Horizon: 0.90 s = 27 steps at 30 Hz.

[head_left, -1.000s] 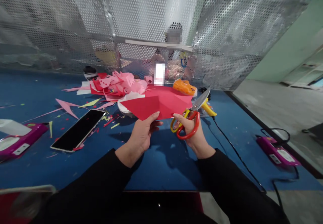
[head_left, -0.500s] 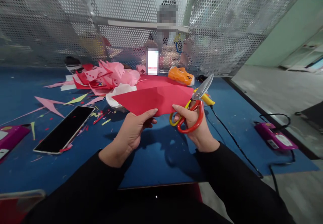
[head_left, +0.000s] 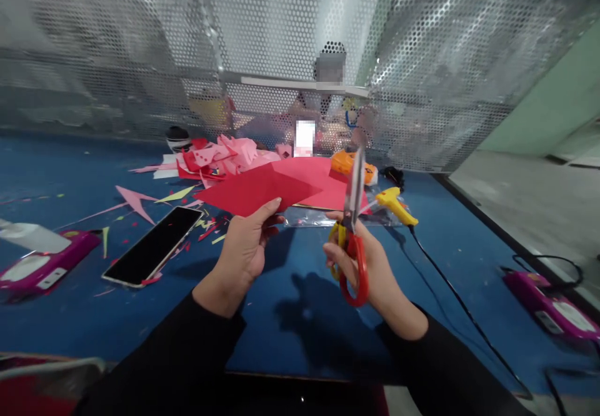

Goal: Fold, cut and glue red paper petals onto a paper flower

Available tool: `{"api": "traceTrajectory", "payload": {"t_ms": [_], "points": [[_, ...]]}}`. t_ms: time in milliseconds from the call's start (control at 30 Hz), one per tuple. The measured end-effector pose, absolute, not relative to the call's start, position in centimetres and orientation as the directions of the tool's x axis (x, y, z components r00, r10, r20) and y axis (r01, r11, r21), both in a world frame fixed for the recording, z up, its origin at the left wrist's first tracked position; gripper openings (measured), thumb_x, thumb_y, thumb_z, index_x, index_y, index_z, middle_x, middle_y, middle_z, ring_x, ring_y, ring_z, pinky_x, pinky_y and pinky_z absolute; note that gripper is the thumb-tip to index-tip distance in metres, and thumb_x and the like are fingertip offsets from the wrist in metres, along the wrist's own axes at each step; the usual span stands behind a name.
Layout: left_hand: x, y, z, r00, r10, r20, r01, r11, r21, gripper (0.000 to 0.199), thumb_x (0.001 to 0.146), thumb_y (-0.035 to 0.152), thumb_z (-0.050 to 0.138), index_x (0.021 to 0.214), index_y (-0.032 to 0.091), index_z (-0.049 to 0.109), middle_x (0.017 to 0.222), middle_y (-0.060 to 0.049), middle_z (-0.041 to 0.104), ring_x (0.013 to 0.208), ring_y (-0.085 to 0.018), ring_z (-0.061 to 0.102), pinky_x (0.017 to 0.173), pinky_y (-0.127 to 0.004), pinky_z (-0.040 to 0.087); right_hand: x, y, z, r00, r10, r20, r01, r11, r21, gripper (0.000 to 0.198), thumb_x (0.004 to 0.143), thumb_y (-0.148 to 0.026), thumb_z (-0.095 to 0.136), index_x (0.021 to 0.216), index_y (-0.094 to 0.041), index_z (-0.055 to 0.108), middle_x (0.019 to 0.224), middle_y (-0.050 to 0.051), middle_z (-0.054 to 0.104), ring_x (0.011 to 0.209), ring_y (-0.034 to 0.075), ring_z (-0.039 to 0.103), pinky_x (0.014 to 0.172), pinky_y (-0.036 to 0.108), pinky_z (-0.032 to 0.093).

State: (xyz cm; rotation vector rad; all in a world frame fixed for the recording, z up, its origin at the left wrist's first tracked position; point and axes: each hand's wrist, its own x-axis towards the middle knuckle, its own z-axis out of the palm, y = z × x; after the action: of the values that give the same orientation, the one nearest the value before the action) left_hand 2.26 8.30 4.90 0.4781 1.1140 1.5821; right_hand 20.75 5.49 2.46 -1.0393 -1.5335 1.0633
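Note:
My left hand (head_left: 246, 257) pinches a sheet of red paper (head_left: 248, 188) by its near edge, thumb on top, and holds it above the blue table. The sheet has pointed corners and overlaps more red paper (head_left: 328, 182) lying behind it. In my right hand (head_left: 370, 266) is a pair of scissors (head_left: 352, 235) with red and yellow handles, blades pointing up and nearly together. The scissors are apart from the held sheet. A yellow glue gun (head_left: 396, 205) with a black cord lies just beyond my right hand.
Pink and red paper scraps (head_left: 229, 157) are heaped at the back left. A black-screened phone (head_left: 154, 247) lies left among small clippings. Purple devices sit at the left (head_left: 51, 266) and right (head_left: 550, 303). An orange packet (head_left: 354, 165) rests before the perforated metal screen (head_left: 262, 41), with a person behind it.
My right hand has let go of the red sheet and moved away with the scissors, which turned upright. The left hand still holds the sheet. The camera view has shifted.

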Motion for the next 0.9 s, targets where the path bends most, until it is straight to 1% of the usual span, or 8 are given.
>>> {"api": "traceTrajectory", "payload": {"t_ms": [100,167,233,300,367,467,633,900], "points": [[1.9,8.6,5.0,-0.393,0.897,-0.203,-0.522,-0.036,0.852,0.035,0.048,0.029,0.093,0.075,0.014,0.077,0.07,-0.001,0.073,0.058,-0.011,0.063,0.054,-0.022,0.042,20.6,5.0,1.9,-0.336,0.922,0.191,0.092,0.235,-0.968,0.045,0.088,-0.049,0.067,0.124,-0.025,0.053,0.078,-0.003,0.056,0.066,0.013,0.057,0.056,0.026,0.047],[1.7,8.8,5.1,-0.432,0.884,-0.176,-0.514,-0.081,0.854,0.035,0.048,0.03,0.093,0.074,0.014,0.076,0.067,-0.001,0.071,0.057,-0.011,0.062,0.054,-0.022,0.041,20.5,4.9,1.8,-0.387,0.907,0.167,0.091,0.218,-0.972,0.043,0.088,-0.051,0.068,0.119,-0.025,0.055,0.08,-0.003,0.054,0.07,0.013,0.055,0.062,0.027,0.047],[1.5,8.9,5.2,-0.455,0.876,-0.162,-0.512,-0.108,0.852,0.034,0.047,0.029,0.092,0.073,0.013,0.076,0.066,-0.001,0.071,0.056,-0.011,0.061,0.053,-0.023,0.04,20.4,4.8,1.9,-0.417,0.898,0.142,0.11,0.205,-0.972,0.043,0.089,-0.053,0.066,0.119,-0.024,0.055,0.076,-0.004,0.05,0.067,0.012,0.051,0.063,0.027,0.045],[1.4,8.9,5.3,-0.467,0.871,-0.155,-0.514,-0.125,0.849,0.033,0.049,0.028,0.091,0.073,0.013,0.076,0.067,-0.001,0.071,0.056,-0.011,0.061,0.053,-0.023,0.04,20.3,4.7,2.2,-0.443,0.889,0.114,0.144,0.196,-0.97,0.047,0.091,-0.058,0.06,0.122,-0.022,0.055,0.07,-0.005,0.046,0.061,0.012,0.048,0.059,0.027,0.043],[1.4,8.8,5.3,-0.481,0.863,-0.151,-0.512,-0.137,0.848,0.029,0.051,0.027,0.089,0.072,0.013,0.075,0.066,-0.001,0.071,0.058,-0.011,0.062,0.054,-0.023,0.041,20.4,4.5,2.6,-0.457,0.886,0.08,0.187,0.183,-0.965,0.053,0.091,-0.062,0.058,0.122,-0.02,0.055,0.068,-0.006,0.044,0.059,0.012,0.045,0.057,0.026,0.04],[1.4,8.7,5.4,-0.509,0.849,-0.145,-0.491,-0.147,0.859,0.02,0.056,0.025,0.086,0.067,0.014,0.074,0.061,-0.002,0.069,0.059,-0.012,0.063,0.055,-0.023,0.042,20.6,4.2,2.9,-0.47,0.882,0.018,0.251,0.154,-0.956,0.056,0.089,-0.068,0.057,0.115,-0.018,0.057,0.068,-0.005,0.043,0.058,0.011,0.043,0.054,0.026,0.038],[2.1,8.5,5.2,-0.541,0.831,-0.132,-0.45,-0.154,0.88,0.014,0.06,0.024,0.083,0.059,0.015,0.072,0.055,-0.002,0.067,0.057,-0.013,0.062,0.052,-0.022,0.042,20.7,4.3,3.0,-0.478,0.874,-0.089,0.266,0.048,-0.963,0.061,0.087,-0.073,0.055,0.116,-0.019,0.057,0.067,-0.006,0.045,0.052,0.01,0.044,0.049,0.023,0.039],[3.7,7.9,4.3,-0.529,0.843,-0.099,-0.376,-0.128,0.918,0.017,0.062,0.027,0.082,0.056,0.015,0.071,0.051,-0.002,0.066,0.054,-0.014,0.061,0.051,-0.023,0.041,20.4,4.3,2.8,-0.491,0.87,-0.04,0.237,0.089,-0.967,0.064,0.09,-0.072,0.05,0.12,-0.015,0.056,0.06,-0.007,0.044,0.049,0.009,0.043,0.047,0.022,0.038]]}}
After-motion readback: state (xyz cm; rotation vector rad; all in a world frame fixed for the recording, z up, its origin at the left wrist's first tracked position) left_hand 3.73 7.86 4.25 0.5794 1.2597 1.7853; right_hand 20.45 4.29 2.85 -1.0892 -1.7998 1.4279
